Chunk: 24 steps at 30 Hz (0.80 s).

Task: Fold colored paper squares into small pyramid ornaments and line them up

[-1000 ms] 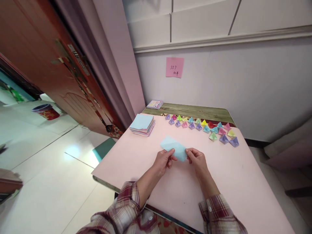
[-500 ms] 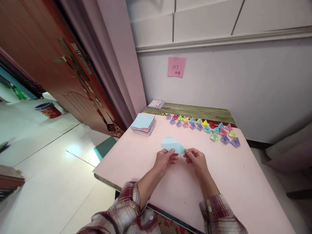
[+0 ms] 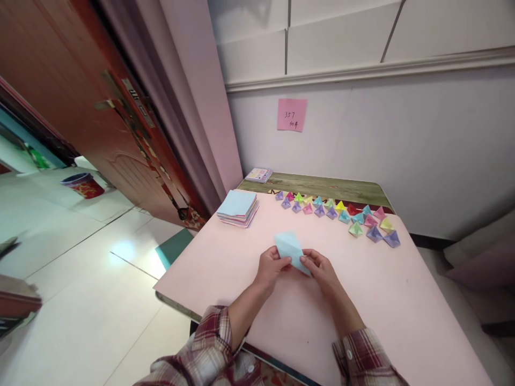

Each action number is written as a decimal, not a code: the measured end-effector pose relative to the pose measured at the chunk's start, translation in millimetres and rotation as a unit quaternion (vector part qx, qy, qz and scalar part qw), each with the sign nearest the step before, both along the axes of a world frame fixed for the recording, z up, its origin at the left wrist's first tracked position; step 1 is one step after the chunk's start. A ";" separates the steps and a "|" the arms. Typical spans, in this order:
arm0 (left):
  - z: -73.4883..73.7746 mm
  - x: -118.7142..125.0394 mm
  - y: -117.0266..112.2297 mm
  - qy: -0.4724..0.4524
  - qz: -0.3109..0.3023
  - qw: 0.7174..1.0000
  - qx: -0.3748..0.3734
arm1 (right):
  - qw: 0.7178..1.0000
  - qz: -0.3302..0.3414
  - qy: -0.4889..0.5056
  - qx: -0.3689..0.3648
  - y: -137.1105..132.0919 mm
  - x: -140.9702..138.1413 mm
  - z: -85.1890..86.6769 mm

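Note:
A light blue sheet of origami paper (image 3: 290,247) is held just above the pink tabletop, between my two hands. My left hand (image 3: 273,266) pinches its lower left edge, thumb on top and fingers curled beneath. On the other side, my right hand (image 3: 321,268) grips the right edge with thumb and fingers. The underside of the paper and the fingers behind it are hidden. Beyond the hands, several small folded paper pieces (image 3: 319,210) in purple, pink, green, yellow, red and blue stand in rows.
A stack of square coloured paper (image 3: 238,203) lies at the table's left. At the far left corner is a small pack (image 3: 258,175). The pink table (image 3: 225,262) meets a wall bearing a pink note (image 3: 292,114). A door (image 3: 80,107) and bin (image 3: 83,185) are left.
The blue paper has been turned in my hands, so its long shape now slants more upright. My right hand has shifted slightly left and down along its edge.

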<state>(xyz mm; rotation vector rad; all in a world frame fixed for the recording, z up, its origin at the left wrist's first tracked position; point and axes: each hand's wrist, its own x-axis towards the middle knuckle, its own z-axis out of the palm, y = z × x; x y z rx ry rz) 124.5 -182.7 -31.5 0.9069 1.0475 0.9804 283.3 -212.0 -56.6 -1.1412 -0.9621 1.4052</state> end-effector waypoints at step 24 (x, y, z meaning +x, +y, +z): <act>4.5 -5.2 -7.2 0.023 -0.028 0.999 0.004 | 0.993 -0.070 -0.030 0.090 -2.2 6.0 5.5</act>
